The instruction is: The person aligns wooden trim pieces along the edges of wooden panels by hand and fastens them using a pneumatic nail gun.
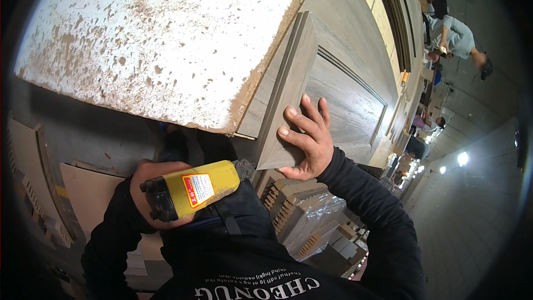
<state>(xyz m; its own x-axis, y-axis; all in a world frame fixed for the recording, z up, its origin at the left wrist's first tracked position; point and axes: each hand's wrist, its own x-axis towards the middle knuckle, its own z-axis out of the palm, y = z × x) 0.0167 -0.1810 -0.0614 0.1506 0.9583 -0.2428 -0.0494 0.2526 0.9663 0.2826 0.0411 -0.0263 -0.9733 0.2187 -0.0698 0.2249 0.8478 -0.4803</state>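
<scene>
My left hand is closed around a yellow handheld tool with a black end and a red-and-white label. The tool hides most of these fingers, and its exact kind is not plain. A patterned metal part shows at the end of the tool closer to the panel. My right hand grips the near corner of a grey-brown wooden cabinet door. Its fingers spread over the door's frame, while the thumb lies along the lower edge. This door has a raised frame around a recessed panel.
A worn white board with a chipped brown edge fills the upper left. Below lie stacked, notched pieces partly in clear wrap. Pale boards stand at the left. Another person is at the far right, among boxes and lights.
</scene>
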